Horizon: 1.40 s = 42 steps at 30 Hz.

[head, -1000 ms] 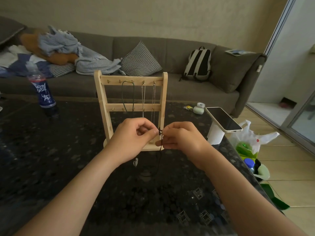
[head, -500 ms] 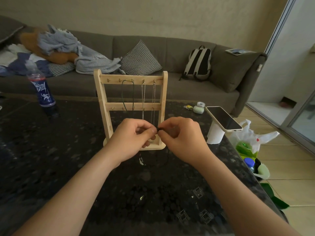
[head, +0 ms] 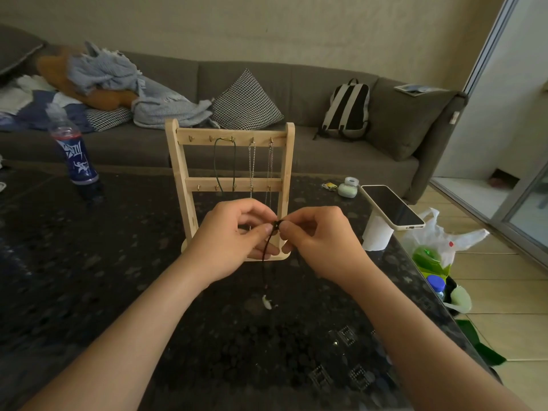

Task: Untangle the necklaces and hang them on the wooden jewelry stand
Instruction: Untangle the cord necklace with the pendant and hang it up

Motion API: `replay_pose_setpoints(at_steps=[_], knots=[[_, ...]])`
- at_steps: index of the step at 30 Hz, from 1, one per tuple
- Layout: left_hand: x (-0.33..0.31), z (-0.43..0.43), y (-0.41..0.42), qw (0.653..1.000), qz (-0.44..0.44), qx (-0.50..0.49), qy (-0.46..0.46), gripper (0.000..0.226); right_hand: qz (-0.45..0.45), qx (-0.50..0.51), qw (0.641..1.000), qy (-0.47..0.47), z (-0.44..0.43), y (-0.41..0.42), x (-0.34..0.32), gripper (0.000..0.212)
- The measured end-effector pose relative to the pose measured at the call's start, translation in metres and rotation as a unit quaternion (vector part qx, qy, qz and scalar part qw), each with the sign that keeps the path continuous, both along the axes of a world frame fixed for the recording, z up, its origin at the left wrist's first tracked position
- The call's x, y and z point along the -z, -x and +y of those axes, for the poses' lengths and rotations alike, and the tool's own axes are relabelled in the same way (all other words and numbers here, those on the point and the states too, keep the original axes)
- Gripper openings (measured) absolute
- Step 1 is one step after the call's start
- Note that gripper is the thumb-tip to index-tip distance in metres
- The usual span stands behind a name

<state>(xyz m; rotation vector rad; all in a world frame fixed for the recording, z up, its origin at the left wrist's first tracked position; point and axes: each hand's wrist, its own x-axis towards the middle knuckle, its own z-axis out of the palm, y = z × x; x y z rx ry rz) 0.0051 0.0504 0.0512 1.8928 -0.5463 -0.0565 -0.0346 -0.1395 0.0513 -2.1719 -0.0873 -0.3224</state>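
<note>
**Black cord pinched between both hands in front of the stand**

Head view: a wooden jewelry stand [head: 178, 170] is seen upright on the dark speckled counter [head: 89, 277]. Just in front of its base, a black cord necklace [head: 269, 241] is being held up off the counter. It is pinched at a small dark knot [head: 277, 224] by the thumb and forefinger of the left hand [head: 231, 241] and, from the other side, by the fingertips of the right hand [head: 323, 244]. The two pinches are brought almost together, and the other fingers of both hands are curled in. From the knot the cord is let hang down in front of the stand, and a small pale pendant [head: 267, 302] is seen near its lower end, close to the counter.

On the stand's top rail, three necklaces are already hung: a dark green cord [head: 216, 161] near the middle, then a silver chain [head: 251, 164] and a finer chain [head: 270, 164] towards the right post.

Left of the stand, well apart, a blue-labelled bottle [head: 75, 155] is stood on the counter. To the stand's right, a phone [head: 391, 207] is laid on a white cup [head: 376, 235], with a pale earbud case [head: 347, 189] behind it. Behind the stand, a grey sofa [head: 326, 161] is seen, with a backpack [head: 347, 109] propped on it.
</note>
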Motion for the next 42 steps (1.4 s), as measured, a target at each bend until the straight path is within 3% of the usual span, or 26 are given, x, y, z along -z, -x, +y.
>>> replay_pose_setpoints(at_steps=[6, 10, 15, 23, 26, 32, 37, 40, 42], knots=[[0.002, 0.0, -0.001, 0.998, -0.064, -0.009, -0.026, 0.012, -0.006, -0.01, 1.0, 0.006, -0.001, 0.0, 0.001, 0.012], [0.003, -0.001, 0.0, 0.996, -0.075, 0.005, -0.043, 0.01, -0.057, 0.014, 0.997, 0.04, -0.002, 0.0, 0.005, 0.018], [0.004, -0.001, 0.0, 0.994, -0.101, 0.013, -0.051, 0.007, -0.084, 0.017, 0.994, 0.067, -0.002, 0.0, 0.004, 0.01], [0.007, -0.003, 0.0, 0.989, -0.14, -0.023, -0.031, 0.008, -0.058, -0.007, 0.998, 0.004, -0.003, 0.003, 0.0, 0.013], [0.008, -0.002, -0.002, 0.979, -0.19, -0.023, -0.077, 0.006, -0.061, -0.003, 0.998, 0.018, -0.003, 0.003, -0.001, 0.012], [0.011, -0.002, -0.004, 0.942, -0.268, 0.014, -0.2, 0.003, -0.106, -0.001, 0.984, 0.144, -0.002, 0.004, 0.002, 0.008], [0.012, -0.005, -0.001, 0.939, -0.23, 0.036, -0.252, 0.004, -0.138, 0.006, 0.975, 0.171, -0.001, 0.004, 0.001, 0.003], [0.01, -0.005, -0.002, 0.964, -0.156, 0.035, -0.21, 0.01, -0.164, 0.037, 0.98, 0.103, -0.003, 0.004, 0.001, 0.004], [0.009, -0.004, -0.003, 0.979, -0.112, 0.022, -0.169, 0.012, -0.13, 0.042, 0.99, 0.024, -0.008, 0.002, -0.002, 0.005]])
